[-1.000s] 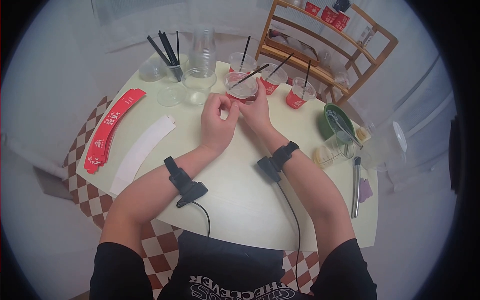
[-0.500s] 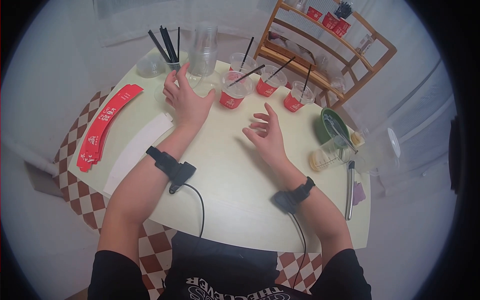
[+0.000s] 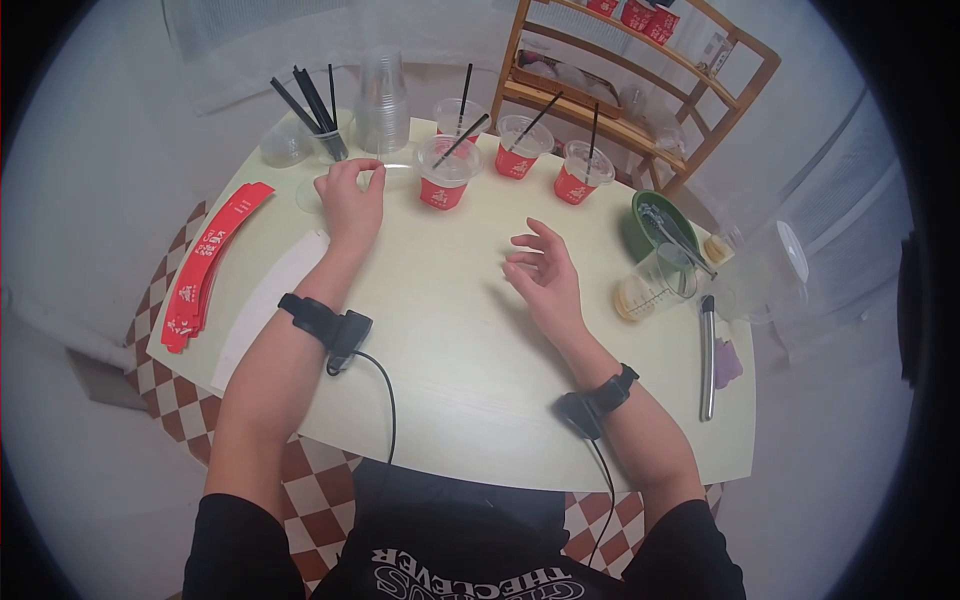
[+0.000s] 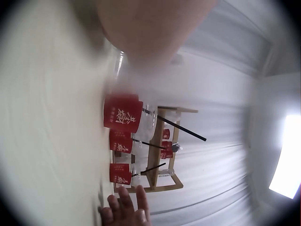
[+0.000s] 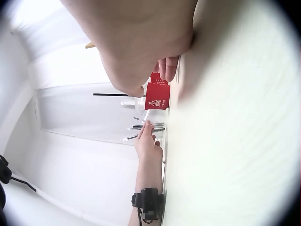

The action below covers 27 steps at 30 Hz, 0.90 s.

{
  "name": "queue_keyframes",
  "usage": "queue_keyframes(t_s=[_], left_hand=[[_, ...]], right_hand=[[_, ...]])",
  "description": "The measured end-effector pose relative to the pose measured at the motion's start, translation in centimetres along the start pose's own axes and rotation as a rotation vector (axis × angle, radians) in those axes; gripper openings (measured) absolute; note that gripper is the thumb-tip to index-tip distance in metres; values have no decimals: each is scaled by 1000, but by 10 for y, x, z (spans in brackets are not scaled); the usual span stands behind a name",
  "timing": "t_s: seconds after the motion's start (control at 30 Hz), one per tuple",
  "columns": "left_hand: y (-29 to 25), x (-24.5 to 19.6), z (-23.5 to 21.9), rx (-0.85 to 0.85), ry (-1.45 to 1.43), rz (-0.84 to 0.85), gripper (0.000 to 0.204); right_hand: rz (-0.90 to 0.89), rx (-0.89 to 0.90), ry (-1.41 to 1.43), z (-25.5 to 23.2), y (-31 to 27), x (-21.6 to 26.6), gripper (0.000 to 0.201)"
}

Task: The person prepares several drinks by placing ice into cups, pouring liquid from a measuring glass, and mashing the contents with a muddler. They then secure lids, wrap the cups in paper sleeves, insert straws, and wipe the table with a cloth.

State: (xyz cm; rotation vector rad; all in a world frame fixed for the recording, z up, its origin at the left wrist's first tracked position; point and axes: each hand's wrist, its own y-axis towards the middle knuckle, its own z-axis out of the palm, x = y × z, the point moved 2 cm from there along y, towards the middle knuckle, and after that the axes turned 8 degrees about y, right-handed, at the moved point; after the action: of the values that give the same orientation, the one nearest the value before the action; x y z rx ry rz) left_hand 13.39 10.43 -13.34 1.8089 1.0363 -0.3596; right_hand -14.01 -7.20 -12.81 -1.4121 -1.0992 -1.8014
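My left hand (image 3: 352, 203) has its fingers curled at a clear plastic cup (image 3: 400, 178), at the back left of the table; its fingertips pinch the cup's edge, and the hand hides part of it. The cup also shows, blurred, beyond the hand in the left wrist view. Nothing is in my right hand (image 3: 550, 280), which hovers over the middle right of the table with fingers loosely bent. Between and beyond the hands stands a clear lidded cup with a red sleeve (image 3: 442, 192) and a black straw (image 3: 464, 140).
More red-sleeved cups (image 3: 517, 160) with straws stand behind. At the back left are stacked clear cups (image 3: 382, 105) and black straws (image 3: 315, 100). Red paper sleeves (image 3: 210, 260) and a white strip (image 3: 265, 305) lie left. A green bowl (image 3: 640, 235), measuring cup (image 3: 660, 285) and metal tool (image 3: 708, 360) are right.
Both hands have let go of the front red-sleeved cup. The left moved left to the clear plastic cup and its fingers closed in; the right drew back towards the near right and opened.
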Motion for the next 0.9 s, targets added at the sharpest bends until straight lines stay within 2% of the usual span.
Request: queue_keyframes(t_s=[0.07, 0.13, 0.17, 0.23, 0.27, 0.33, 0.37, 0.43, 0.47, 0.53, 0.57, 0.63, 0.67, 0.7, 0.73, 0.8, 0.83, 0.9], left_hand=[[2, -8, -6, 3, -4, -1, 18], [3, -24, -25, -204, 103, 36, 17], [4, -32, -34, -199, 110, 50, 17], [7, -46, -53, -362, 144, 173, 16], [6, -53, -60, -353, 154, 198, 16], [-2, -67, -71, -218, -13, 204, 16], [-12, -74, -77, -208, -3, 226, 16], [-37, -88, -82, 60, -98, 263, 17], [-50, -93, -83, 137, -116, 275, 17], [-76, -107, -85, 302, -152, 282, 18], [-86, -113, -84, 388, -172, 278, 19], [-97, -115, -75, 451, -233, 294, 20], [-101, -116, -72, 512, -302, 306, 21], [-103, -124, -75, 580, -328, 291, 47], [-105, -125, -74, 581, -328, 296, 47], [-107, -120, -65, 707, -547, 51, 78], [-106, -118, -62, 715, -548, 61, 78], [-104, -116, -55, 761, -512, 81, 99]], right_hand=[[-33, -3, 4, -1, -2, 0, 73], [-105, 21, -16, -2, -2, -2, 67], [-108, 13, -3, -2, -3, -2, 67], [-121, 25, -99, -1, -4, 1, 62], [-125, 10, -75, -1, -4, 1, 62], [-156, 26, -119, -2, -4, 3, 61], [-161, 12, -97, -2, -5, 5, 61], [-160, 46, -150, -1, -6, 9, 69], [-165, 39, -132, -2, -6, 9, 69], [-212, 104, -206, -1, -6, 9, 93], [-218, 101, -198, 0, -8, 10, 93], [-205, 204, -290, 4, -13, 16, 117], [-210, 201, -288, 3, -13, 16, 117], [-198, 208, -273, 3, -12, 14, 123], [-186, 214, -257, 2, -11, 12, 128], [-182, 182, -236, 0, -9, 11, 129], [-174, 154, -216, -2, -9, 11, 130], [-212, 141, -179, -2, -9, 11, 131]])
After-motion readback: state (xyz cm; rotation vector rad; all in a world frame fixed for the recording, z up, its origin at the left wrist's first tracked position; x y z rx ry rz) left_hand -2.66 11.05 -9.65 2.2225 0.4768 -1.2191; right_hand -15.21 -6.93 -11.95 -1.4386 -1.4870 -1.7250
